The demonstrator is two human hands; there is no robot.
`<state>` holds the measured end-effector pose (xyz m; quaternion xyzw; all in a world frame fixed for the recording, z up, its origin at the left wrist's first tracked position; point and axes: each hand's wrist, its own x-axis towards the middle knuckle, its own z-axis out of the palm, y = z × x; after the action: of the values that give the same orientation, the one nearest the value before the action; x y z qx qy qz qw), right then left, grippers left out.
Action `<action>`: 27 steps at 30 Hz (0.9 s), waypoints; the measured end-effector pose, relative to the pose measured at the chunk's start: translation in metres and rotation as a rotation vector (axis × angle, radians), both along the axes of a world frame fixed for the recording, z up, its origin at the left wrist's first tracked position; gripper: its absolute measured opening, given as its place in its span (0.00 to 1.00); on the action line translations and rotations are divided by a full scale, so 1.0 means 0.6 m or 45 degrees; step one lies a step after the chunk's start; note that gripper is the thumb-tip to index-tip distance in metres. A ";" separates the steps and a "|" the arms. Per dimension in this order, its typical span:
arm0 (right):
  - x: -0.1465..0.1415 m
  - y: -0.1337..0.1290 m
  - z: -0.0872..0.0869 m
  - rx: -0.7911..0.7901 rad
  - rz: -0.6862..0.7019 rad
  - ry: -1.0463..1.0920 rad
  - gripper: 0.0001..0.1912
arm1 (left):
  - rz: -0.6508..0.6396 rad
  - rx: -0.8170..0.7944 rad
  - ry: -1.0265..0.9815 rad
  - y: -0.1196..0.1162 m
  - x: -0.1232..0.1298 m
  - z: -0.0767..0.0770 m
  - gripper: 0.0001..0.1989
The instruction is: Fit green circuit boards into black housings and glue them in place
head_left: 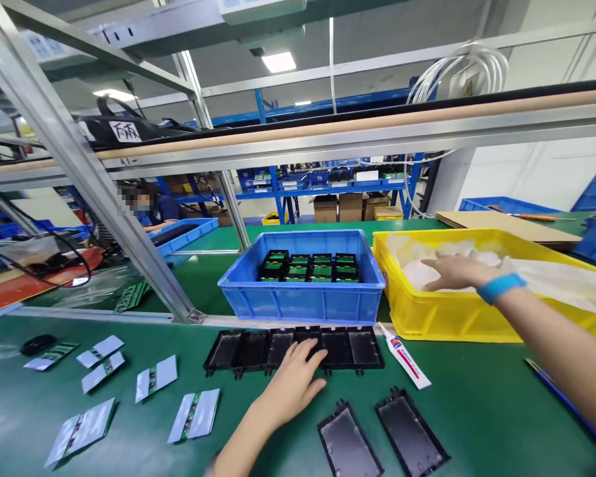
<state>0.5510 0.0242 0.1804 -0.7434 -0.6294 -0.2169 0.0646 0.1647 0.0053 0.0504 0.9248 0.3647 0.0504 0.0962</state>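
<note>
My left hand (298, 377) rests with spread fingers on a row of shallow black plastic cases (338, 348) lined up along the bench. Two more black cases (350, 440) lie apart from the row, nearer to me at the right. Over the yellow bin (442, 318) my right hand (457, 270), with a blue wristband, reaches in with its fingers apart. White sheet or bag material (551, 275) lies in that bin, just under the hand. Nothing shows in either hand. A white tube (406, 359) with red and blue print lies between the row and the bin.
Behind the row stands a blue bin (302, 301) holding several black cases with green boards. Circuit boards with pale covers (195, 416) are scattered at the left. A metal post (129, 199) rises at the left, under a shelf rail (298, 142). Another person (166, 207) sits beyond.
</note>
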 end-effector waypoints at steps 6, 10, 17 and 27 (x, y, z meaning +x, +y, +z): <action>-0.173 -0.184 -0.124 -0.284 0.208 0.080 0.14 | -0.235 -0.062 -0.007 0.074 0.108 -0.024 0.41; -0.295 -0.243 -0.262 -0.687 0.320 0.300 0.33 | -0.315 -0.077 -0.009 0.086 0.149 -0.051 0.49; -0.290 -0.250 -0.312 -0.658 0.360 0.519 0.24 | -0.299 -0.007 -0.001 0.082 0.128 -0.067 0.36; -0.198 -0.235 -0.313 -0.467 0.106 0.618 0.22 | -0.330 -0.002 0.009 0.067 0.091 -0.063 0.37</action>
<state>0.4322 -0.1166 -0.0072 -0.7465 -0.6540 0.0869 0.0866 0.2191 0.0454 0.0123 0.9642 0.2426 0.0341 0.1012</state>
